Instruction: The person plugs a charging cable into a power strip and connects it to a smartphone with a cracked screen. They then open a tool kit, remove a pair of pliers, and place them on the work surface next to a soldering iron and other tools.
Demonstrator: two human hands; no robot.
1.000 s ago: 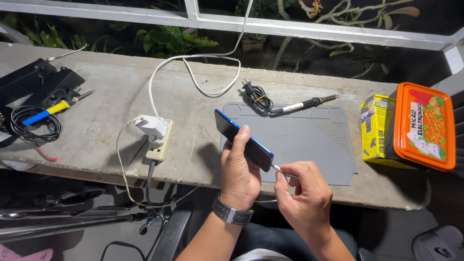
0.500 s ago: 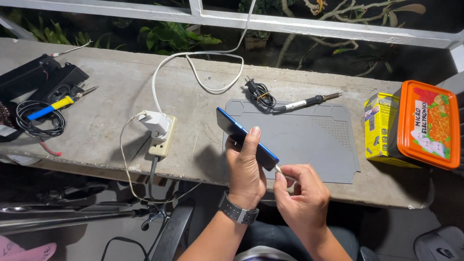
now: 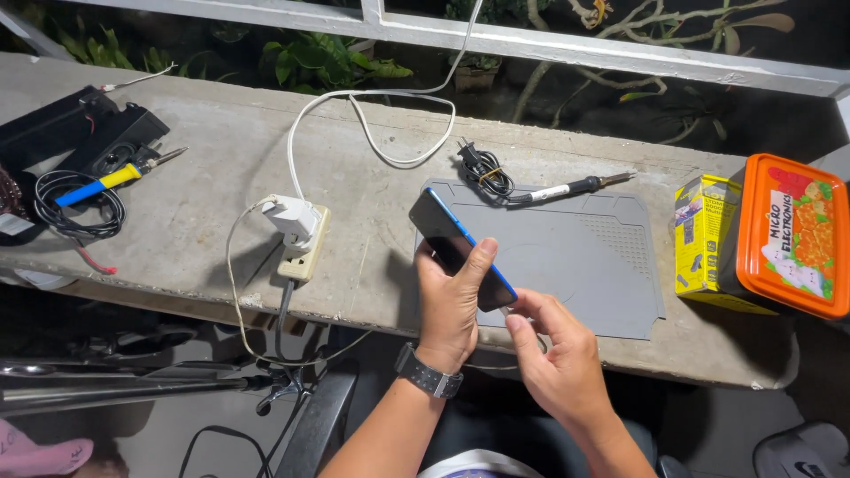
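Head cam showed the phone (image 3: 460, 248), dark w/ blue edge, held tilted above the near edge of the counter (image 3: 204, 204), partly over the grey work mat (image 3: 584, 257). Left hand (image 3: 450, 305) was clamped round its lower half, thumb on the blue edge. Right hand (image 3: 553, 354) sat just beside the phone's near-right corner, fingertips pinched together on sth small & thin; couldn't tell what it was.

Risks, as a judgement: phone was gripped one-handed past the counter lip, so a slip would prob. drop it to the floor, not the mat. If the pinched item was a pin or pick, a skewed push at that corner could scratch the frame or bend the tip.

Further out: soldering iron (image 3: 567, 188) w/ coiled cord lay at the mat's far edge; couldn't tell if hot. White charger in a power strip (image 3: 299, 235) to the left, yellow box (image 3: 704, 235) & orange-lidded tub (image 3: 792, 235) at right, blue-yellow screwdriver (image 3: 106, 179) far left.
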